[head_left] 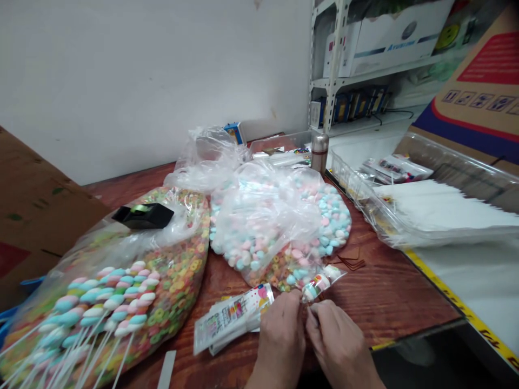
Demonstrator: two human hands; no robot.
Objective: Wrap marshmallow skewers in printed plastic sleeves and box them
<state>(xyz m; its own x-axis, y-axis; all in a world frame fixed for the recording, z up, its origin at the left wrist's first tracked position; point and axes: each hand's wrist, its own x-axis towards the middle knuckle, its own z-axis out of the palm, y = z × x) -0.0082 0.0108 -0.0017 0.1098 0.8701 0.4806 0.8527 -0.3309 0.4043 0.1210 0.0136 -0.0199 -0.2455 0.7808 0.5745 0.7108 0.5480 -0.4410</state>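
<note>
A small clear bag of marshmallow candy (317,287), pastel and colored, points away from me at the front of the table. My left hand (284,329) is closed at its near end, fingers curled and pinching. From the other side my right hand (336,337) is also closed there, thumb and fingertips pressed together. The knuckles hide exactly what each hand pinches. Beside my left hand lies a stack of printed clear packets (233,317). Several thin brown twist ties (352,263) lie beyond the small bag.
Large bags of cereal rings (178,286) and pastel marshmallows (334,216) cover much of the table. Marshmallow sticks (109,297) and a black tape dispenser (144,216) rest on the cereal bag. A clear plastic tray (389,229) with white sheets stands right, a metal flask (320,153) behind.
</note>
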